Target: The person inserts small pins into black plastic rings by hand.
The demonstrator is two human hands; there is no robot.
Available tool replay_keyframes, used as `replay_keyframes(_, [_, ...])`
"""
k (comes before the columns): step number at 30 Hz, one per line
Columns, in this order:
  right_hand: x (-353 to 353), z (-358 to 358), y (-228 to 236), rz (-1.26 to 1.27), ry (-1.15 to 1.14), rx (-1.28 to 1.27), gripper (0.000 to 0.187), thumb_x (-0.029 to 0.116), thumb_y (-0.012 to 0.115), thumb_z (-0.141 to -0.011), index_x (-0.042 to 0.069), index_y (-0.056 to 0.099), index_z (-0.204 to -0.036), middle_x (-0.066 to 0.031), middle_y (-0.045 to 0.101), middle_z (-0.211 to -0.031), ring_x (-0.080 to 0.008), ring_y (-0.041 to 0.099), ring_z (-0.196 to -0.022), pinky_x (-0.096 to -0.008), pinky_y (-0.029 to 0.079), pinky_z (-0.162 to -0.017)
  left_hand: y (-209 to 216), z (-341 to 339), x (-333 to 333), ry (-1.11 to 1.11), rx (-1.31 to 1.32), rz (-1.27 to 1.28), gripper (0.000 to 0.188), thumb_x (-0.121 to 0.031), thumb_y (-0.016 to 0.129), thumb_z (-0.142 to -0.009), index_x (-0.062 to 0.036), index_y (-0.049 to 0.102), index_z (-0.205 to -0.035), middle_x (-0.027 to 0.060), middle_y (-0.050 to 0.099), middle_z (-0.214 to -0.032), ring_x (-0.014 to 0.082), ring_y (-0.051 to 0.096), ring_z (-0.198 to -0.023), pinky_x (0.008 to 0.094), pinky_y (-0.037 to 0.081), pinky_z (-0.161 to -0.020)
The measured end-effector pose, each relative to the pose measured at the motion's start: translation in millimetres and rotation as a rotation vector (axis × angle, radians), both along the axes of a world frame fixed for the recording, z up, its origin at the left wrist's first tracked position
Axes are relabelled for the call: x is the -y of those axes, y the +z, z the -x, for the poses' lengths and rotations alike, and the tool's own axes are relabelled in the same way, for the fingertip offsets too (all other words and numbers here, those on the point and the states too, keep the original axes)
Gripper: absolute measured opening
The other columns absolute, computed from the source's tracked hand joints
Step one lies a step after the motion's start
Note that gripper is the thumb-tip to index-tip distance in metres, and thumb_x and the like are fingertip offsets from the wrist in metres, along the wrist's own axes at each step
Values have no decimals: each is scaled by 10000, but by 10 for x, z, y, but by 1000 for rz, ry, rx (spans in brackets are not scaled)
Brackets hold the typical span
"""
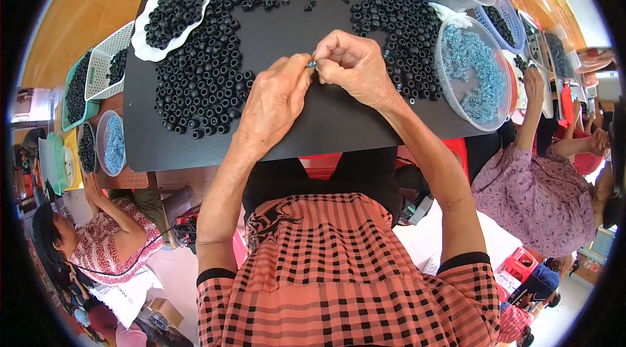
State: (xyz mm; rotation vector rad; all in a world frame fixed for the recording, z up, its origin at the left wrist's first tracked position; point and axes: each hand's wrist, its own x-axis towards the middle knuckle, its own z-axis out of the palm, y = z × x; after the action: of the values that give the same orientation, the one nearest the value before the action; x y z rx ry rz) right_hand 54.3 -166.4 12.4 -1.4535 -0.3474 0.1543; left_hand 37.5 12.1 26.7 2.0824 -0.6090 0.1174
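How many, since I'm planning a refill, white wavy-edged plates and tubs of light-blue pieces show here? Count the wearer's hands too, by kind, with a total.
White wavy-edged plate: 1
Tubs of light-blue pieces: 2 (right tub, left tub)
Wearer's hands: 2 (left hand, right hand)
Total: 5

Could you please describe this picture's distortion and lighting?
Head view: the dark table has bent edges, picture corners go black; head view: left hand and right hand are brightly lit, the small piece between them too tiny to identify.
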Motion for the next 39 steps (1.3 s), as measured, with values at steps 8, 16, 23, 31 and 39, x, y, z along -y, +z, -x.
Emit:
replay_keyframes(8, [6, 23, 44, 8, 46, 1, 80, -48, 580, -831, -7, 583, -899, -17, 594, -796, -70, 572, -718, -214, 475, -621, 28, -137, -128, -210, -555, 240, 267, -172, 443, -979, 27, 601, -898, 67, 647, -671, 143, 602, -720, 279, 478, -700])
replay_keyframes(16, [-15, 27, 67, -78, 76, -23, 97, -56, 578, -838, -12, 580, -925, -31, 607, -808, -93, 600, -741, -237, 492, -639, 23, -140, -116, -202, -685, 444, 324, -200, 405, -965, 33, 600, -852, 97, 636, -647, 171, 594, -739, 288, 468, -784])
replay_keyframes(23, [-31, 19, 8, -2, 24, 20, 106, -37, 583, -855, -16, 583, -958, -49, 631, -811, -98, 615, -731, -234, 510, -651, 42, -107, -80, -105, -497, 251, 343, -217, 388, -977, 23, 601, -856, 85, 622, -613, 149, 586, -671, 289, 468, -747])
replay_keyframes(31, [-27, 27, 17, 80, -44, -2, 84, -31, 591, -849, 6, 593, -924, -7, 606, -785, -64, 582, -699, -206, 476, -617, 98, 19, 31, 118, -264, 184, 127, -70, 515, -905, 7, 572, -989, 127, 637, -720, 192, 611, -689, 319, 479, -635])
replay_keyframes(39, [-29, 14, 6, 75, -71, -16, 83, -24, 596, -844, 6, 590, -921, 8, 596, -802, -45, 564, -699, -201, 469, -617, 26, -13, 56, 67, 251, -46, 214, -1, 582, -842, -2, 550, -1053, 180, 620, -859, 337, 616, -789, 418, 486, -673])
